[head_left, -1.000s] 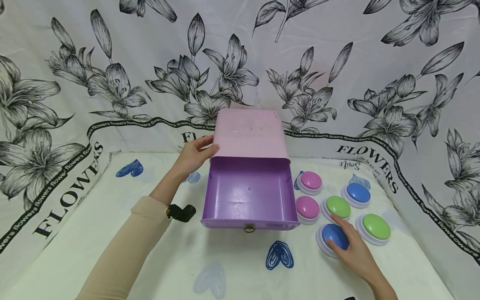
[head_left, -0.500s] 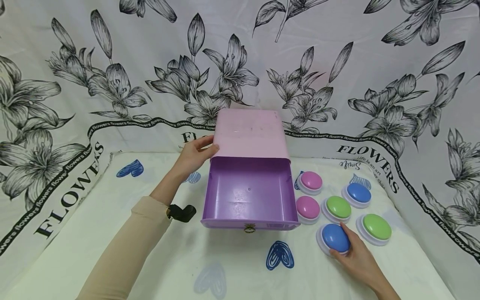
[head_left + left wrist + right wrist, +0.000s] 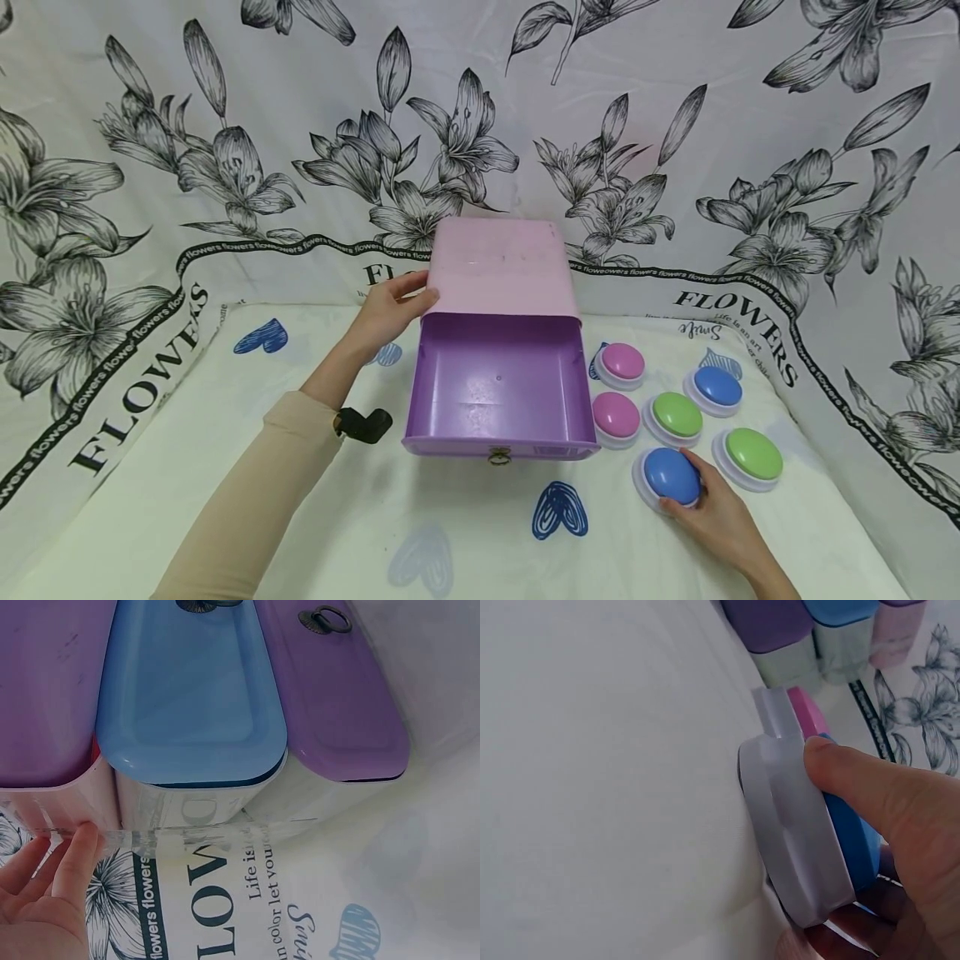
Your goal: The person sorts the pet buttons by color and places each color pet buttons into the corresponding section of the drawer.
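A pink-topped drawer cabinet (image 3: 502,267) stands at the middle back, its top purple drawer (image 3: 450,447) pulled out and bare inside. My left hand (image 3: 390,312) touches the cabinet's left side near the front edge. In the left wrist view its fingers (image 3: 77,862) lie fairly straight against the side wall. My right hand (image 3: 716,512) grips a push button with a blue dome (image 3: 671,475) and white base, thumb on the near side and fingers on the far right side. In the right wrist view, the thumb presses on the rim of the white base (image 3: 799,825).
Beside the drawer stand two pink buttons (image 3: 617,414), with two green buttons (image 3: 677,414) and another blue button (image 3: 717,386) farther right. Below the pulled-out drawer, a blue drawer (image 3: 195,690) and a purple drawer (image 3: 337,690) are shut. A flowered cloth (image 3: 630,50) hangs behind.
The right hand's fingers have shifted from over the blue dome to the button's right side and now grip it. The left hand and the drawer stay in place.
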Available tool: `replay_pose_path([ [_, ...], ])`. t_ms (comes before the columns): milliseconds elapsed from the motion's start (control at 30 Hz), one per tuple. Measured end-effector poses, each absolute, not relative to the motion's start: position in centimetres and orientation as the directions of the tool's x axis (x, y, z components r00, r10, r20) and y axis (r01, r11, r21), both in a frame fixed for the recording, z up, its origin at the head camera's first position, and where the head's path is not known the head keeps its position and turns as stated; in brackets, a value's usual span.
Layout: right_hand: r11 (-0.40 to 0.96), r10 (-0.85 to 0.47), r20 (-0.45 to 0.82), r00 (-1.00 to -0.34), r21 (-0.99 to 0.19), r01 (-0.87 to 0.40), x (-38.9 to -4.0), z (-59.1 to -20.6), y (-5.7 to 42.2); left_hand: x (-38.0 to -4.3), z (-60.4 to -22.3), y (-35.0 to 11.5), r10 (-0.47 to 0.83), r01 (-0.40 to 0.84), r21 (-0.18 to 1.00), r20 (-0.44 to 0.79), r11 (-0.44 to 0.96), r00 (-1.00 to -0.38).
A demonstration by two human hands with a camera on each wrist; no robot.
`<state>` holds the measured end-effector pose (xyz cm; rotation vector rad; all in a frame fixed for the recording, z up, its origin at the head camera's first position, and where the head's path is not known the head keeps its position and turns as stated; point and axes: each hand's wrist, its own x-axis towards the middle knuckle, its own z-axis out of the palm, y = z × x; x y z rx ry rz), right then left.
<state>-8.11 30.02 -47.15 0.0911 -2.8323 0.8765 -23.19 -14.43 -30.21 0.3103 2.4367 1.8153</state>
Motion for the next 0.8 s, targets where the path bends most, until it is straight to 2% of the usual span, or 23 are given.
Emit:
replay_pose_path([
  [233,0.827,0.019,0.092,-0.996,-0.561,-0.036,-8.3,-46.3,30.0,-23.3,-30.2,-14.4,0.213,0.108,0.957,0.050,0.270,-0.976],
  [633,0.809,-0.008,0.082,-0.997,-0.585,-0.055,-9.6,-43.7,29.8,-23.3,-30.3,-14.5,0.202,0.105,0.958,0.051,0.265,-0.978],
  [800,0.824,-0.036,0.138,-0.990,-0.557,-0.107,-10.6,-42.4,29.9,-24.6,-31.9,-14.8,0.202,0.122,0.958,0.069,0.261,-0.977],
])
